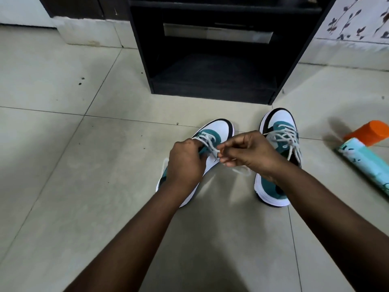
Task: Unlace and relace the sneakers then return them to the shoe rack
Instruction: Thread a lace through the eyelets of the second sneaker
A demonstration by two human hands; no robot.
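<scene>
On the pale tiled floor (63,144) before the black wooden shoe rack (212,60), we see both hands' fingers (226,148) pinching the left white-and-teal sneaker's grey lace (210,142).

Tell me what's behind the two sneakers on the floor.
Behind the left sneaker and right sneaker stands the black shoe rack, its bottom shelf showing nothing on it. Its dark upper compartment can't be made out, and what's behind the rack is hidden.

Both forearms are bare to each hand, with no sleeves, rings or watch.
</scene>
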